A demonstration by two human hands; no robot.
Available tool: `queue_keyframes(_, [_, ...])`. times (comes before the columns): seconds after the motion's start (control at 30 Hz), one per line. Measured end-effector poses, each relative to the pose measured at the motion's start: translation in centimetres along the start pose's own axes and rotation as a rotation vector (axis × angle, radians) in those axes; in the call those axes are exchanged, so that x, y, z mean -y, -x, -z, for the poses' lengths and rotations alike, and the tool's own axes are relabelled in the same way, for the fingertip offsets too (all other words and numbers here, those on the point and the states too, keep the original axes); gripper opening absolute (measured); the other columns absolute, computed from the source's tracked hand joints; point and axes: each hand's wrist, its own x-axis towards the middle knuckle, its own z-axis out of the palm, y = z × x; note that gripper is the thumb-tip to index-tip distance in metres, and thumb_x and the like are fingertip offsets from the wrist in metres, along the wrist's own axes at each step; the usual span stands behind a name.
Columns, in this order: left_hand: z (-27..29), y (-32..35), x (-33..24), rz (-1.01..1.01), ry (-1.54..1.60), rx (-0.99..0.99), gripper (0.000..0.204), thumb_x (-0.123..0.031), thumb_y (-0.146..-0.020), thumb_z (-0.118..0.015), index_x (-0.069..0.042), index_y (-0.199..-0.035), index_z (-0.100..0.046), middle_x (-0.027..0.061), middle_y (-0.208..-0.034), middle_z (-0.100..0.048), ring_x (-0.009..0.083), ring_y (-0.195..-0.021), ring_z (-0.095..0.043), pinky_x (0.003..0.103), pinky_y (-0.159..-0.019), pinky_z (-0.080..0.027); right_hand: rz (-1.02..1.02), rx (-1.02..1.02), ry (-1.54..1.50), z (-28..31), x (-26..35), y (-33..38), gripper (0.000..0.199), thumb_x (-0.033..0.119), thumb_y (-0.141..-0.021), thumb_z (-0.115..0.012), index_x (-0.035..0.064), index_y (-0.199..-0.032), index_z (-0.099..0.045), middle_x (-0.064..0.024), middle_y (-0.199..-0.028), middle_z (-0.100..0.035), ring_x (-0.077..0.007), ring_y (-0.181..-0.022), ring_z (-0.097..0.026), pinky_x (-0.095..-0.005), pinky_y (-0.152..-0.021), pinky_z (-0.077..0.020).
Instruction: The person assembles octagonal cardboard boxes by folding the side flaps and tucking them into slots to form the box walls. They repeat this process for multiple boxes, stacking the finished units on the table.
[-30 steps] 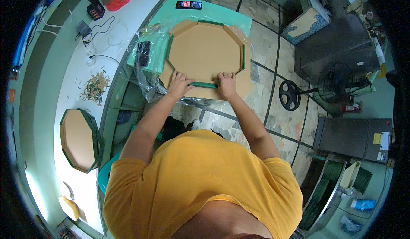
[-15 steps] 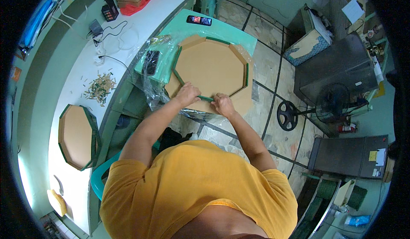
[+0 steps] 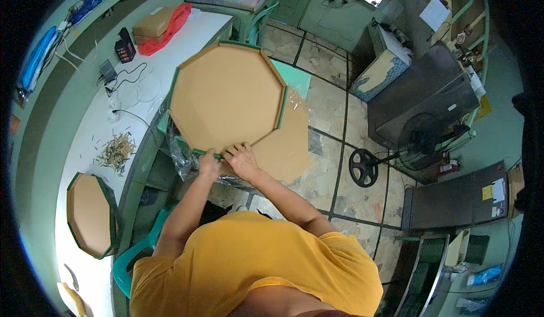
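**Octagonal tray (image 3: 226,96) held at its near edge**

In the head view, the brown cardboard tray lies in front of the person, above the teal surface (image 3: 296,79), with green edging along several of its sides. The left hand (image 3: 210,164) grips the near edge of the tray, its fingers closed around the rim beside a stretch of green edging. The right hand (image 3: 240,161) is just beside it, fingers bent over the same edge; whether it grips firmly I cannot tell.

A flat cardboard sheet (image 3: 286,147) shows from under the tray on the right, and clear plastic wrap (image 3: 182,165) hangs crumpled at the near left.

To the left, the long white surface (image 3: 194,37) carries a second octagonal tray (image 3: 89,218), edged in green, a loose pile of small strips (image 3: 116,151), a charger (image 3: 107,70) with cables, a black box (image 3: 124,46), and a brown box (image 3: 153,23) with a red cloth (image 3: 173,29) beside it. A teal chair (image 3: 122,271) stands near the person's left side.
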Motion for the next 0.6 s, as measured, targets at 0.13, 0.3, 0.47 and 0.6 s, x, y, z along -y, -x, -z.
queue_keyframes(0.13, [3.5, -0.2, -4.9, -0.255, -0.028, 0.127, 0.033, -0.013, -0.090, -0.058, -0.001, -0.119, -0.047, 0.0131, -0.111, -0.058, 0.0265, -0.093, -0.063, 0.042, -0.075, -0.053, -0.273, -0.406, -0.045, 8.5, -3.9, -1.0, 0.064, 0.032, -0.074, -0.076, 0.0089, -0.130, -0.054, -0.0151, -0.138, -0.047, -0.0374, -0.134, -0.036, -0.0568, -0.108, -0.0258])
queue_keyframes(0.3, [5.0, 1.5, -10.3, -0.428, -0.387, 0.121, 0.040, -0.018, -0.086, -0.065, 0.000, -0.120, -0.053, 0.0095, -0.109, -0.063, 0.0239, -0.103, -0.061, 0.038, -0.081, -0.050, -0.611, -0.407, -0.972, 16.7, -10.8, -0.8, 0.066, 0.030, -0.080, -0.074, -0.0031, -0.133, -0.049, -0.0168, -0.132, -0.054, -0.0303, -0.124, -0.049, -0.0409, -0.105, -0.0358])
queue_keyframes(0.47, [4.6, 1.1, -12.6, -0.873, -0.821, -0.154, 0.026, -0.015, -0.081, -0.063, 0.001, -0.101, -0.066, 0.0066, -0.087, -0.069, 0.0205, -0.077, -0.066, 0.034, -0.072, -0.050, -0.595, -0.429, -1.249, 13.0, -6.5, -1.6, 0.050, 0.024, -0.086, -0.071, -0.0049, -0.124, -0.055, -0.0104, -0.117, -0.061, -0.0193, -0.104, -0.057, -0.0340, -0.093, -0.0440])
queue_keyframes(0.6, [6.3, 1.7, -14.1, -0.658, -0.683, -0.064, 0.032, -0.013, -0.079, -0.062, 0.002, -0.107, -0.064, 0.0109, -0.095, -0.069, 0.0186, -0.086, -0.065, 0.033, -0.076, -0.051, -0.758, -0.616, -1.379, 10.5, -5.1, -2.9, 0.038, 0.021, -0.089, -0.067, -0.0032, -0.116, -0.057, -0.0089, -0.105, -0.063, -0.0159, -0.092, -0.061, -0.0304, -0.080, -0.0488])
